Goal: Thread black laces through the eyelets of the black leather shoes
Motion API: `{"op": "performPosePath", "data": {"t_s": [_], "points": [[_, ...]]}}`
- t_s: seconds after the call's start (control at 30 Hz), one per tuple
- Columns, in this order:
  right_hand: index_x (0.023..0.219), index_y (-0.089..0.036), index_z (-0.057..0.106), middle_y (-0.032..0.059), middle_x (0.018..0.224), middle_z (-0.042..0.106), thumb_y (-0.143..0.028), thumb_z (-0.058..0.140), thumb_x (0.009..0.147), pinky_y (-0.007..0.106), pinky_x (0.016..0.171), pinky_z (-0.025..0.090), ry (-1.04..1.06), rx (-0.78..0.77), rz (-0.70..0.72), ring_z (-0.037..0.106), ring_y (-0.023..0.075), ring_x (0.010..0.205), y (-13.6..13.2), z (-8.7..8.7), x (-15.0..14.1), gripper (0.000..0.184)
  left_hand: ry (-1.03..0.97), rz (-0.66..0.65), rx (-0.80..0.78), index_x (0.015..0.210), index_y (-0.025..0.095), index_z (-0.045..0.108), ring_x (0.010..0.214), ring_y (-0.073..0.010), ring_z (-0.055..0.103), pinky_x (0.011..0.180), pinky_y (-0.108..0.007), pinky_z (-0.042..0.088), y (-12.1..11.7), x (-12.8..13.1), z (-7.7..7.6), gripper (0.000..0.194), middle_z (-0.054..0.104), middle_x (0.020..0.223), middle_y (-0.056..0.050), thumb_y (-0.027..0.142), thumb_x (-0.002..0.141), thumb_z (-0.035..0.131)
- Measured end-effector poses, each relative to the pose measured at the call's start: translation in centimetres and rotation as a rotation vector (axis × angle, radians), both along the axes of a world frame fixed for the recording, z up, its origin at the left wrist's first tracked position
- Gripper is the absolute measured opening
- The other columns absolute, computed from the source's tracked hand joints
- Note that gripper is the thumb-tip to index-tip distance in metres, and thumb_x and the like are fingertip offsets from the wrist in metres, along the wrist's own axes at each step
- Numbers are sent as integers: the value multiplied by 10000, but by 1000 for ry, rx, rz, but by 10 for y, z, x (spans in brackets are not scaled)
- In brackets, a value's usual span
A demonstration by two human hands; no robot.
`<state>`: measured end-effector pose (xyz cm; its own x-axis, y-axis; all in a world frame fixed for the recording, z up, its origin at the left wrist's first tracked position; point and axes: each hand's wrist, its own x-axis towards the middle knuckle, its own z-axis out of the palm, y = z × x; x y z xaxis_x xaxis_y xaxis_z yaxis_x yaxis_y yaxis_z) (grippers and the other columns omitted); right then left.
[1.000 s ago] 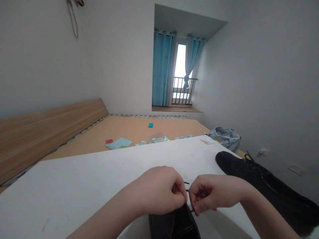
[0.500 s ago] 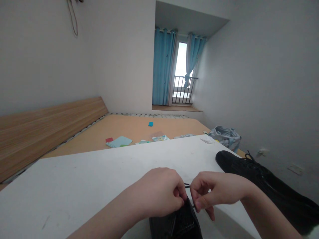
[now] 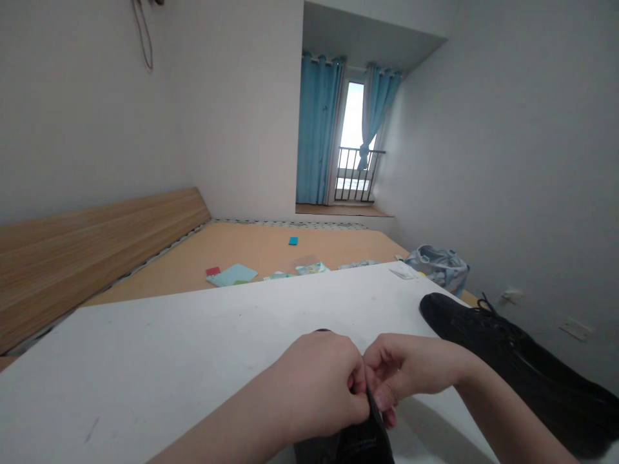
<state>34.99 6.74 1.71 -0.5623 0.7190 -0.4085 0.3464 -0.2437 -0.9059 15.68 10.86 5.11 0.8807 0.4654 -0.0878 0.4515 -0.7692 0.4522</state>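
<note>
My left hand (image 3: pixel 314 386) and my right hand (image 3: pixel 411 370) nearly touch above a black shoe (image 3: pixel 348 448), which sits at the bottom edge of the view. Both hands pinch at its top, apparently on a thin black shoelace (image 3: pixel 372 403), mostly hidden by my fingers. The shoe's opening and eyelets are hidden too. A second black lace-up shoe (image 3: pixel 503 354) lies to the right of my right hand, its laces loose near the toe end. The white table (image 3: pixel 145 341) runs beneath everything.
Beyond the table's far edge is a wooden bed base (image 3: pixel 242 248) with a wooden headboard (image 3: pixel 97 248) and scattered cards and papers. A grey-blue bag (image 3: pixel 438 269) stands at the table's far right corner. A white slip (image 3: pixel 402 272) lies on the table.
My hands have drawn closer together over the shoe. The lace ends showing between them earlier are now hidden. The shoe sits slightly lower in view.
</note>
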Motion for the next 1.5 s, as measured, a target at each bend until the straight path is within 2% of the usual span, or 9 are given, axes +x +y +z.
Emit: {"op": "performPosePath", "data": {"t_s": [0.13, 0.23, 0.43, 0.53, 0.63, 0.83, 1.07, 1.2, 1.5], "points": [[822, -109, 634, 4, 686, 595, -394, 682, 761, 199, 578, 402, -10, 209, -101, 527, 81, 611, -4, 7, -1, 295, -46, 5, -31, 642, 201, 634, 493, -100, 415, 450, -225, 248, 5, -6, 7, 159, 539, 552, 25, 265, 677, 493], [949, -124, 653, -3, 684, 582, -383, 675, 772, 171, 495, 364, 49, 297, -182, 496, 74, 578, -7, 10, -8, 314, -113, 26, -16, 689, 212, 639, 554, -109, 442, 476, -226, 261, 9, -11, 16, 196, 556, 613, 27, 313, 747, 482], [776, -116, 625, 32, 638, 633, -401, 627, 804, 174, 398, 286, 235, 303, -247, 409, 49, 427, -11, 8, -16, 287, -214, 64, -82, 810, 242, 664, 698, -126, 526, 571, -219, 337, 9, -22, 38, 290, 626, 773, 24, 368, 858, 407], [742, -124, 637, -1, 589, 578, -324, 612, 805, 177, 439, 282, 94, 356, -280, 413, 62, 480, -15, 11, -22, 211, -232, 111, -72, 998, 288, 641, 713, -123, 541, 601, -219, 355, 12, -30, 44, 328, 634, 775, 37, 316, 893, 332], [748, -144, 688, 20, 672, 635, -170, 554, 766, 192, 505, 347, -178, 469, -276, 485, 93, 566, -23, 15, -34, 137, -203, 179, -36, 1177, 288, 566, 656, -127, 542, 574, -227, 353, 14, -36, 46, 366, 653, 734, 44, 316, 876, 360], [830, -213, 733, 1, 739, 688, -131, 541, 694, 209, 574, 373, -542, 744, -195, 554, 125, 634, -35, 19, -51, 249, 42, 125, -56, 748, 235, 715, 571, -133, 552, 480, -235, 310, 10, -35, 44, 220, 686, 687, 12, 224, 694, 502], [884, -274, 738, -31, 741, 700, -182, 590, 699, 200, 569, 358, -544, 723, -137, 555, 117, 622, -28, 16, -49, 253, 160, 55, -28, 722, 250, 711, 598, -144, 580, 499, -223, 335, 9, -27, 29, 226, 695, 680, 17, 163, 611, 534], [859, -250, 742, -17, 747, 714, -183, 582, 714, 211, 592, 362, -561, 712, -129, 572, 127, 628, -26, 16, -55, 226, 207, 96, -12, 702, 239, 702, 581, -146, 572, 457, -223, 294, 8, -22, 22, 200, 681, 648, 9, 159, 594, 554], [785, -238, 732, -3, 752, 709, -180, 562, 691, 214, 569, 347, -600, 680, -215, 573, 135, 647, -31, 15, -65, 204, 239, 147, -56, 589, 200, 674, 509, -134, 529, 448, -237, 285, 7, -19, 21, 98, 632, 553, 4, 168, 630, 591]]}}
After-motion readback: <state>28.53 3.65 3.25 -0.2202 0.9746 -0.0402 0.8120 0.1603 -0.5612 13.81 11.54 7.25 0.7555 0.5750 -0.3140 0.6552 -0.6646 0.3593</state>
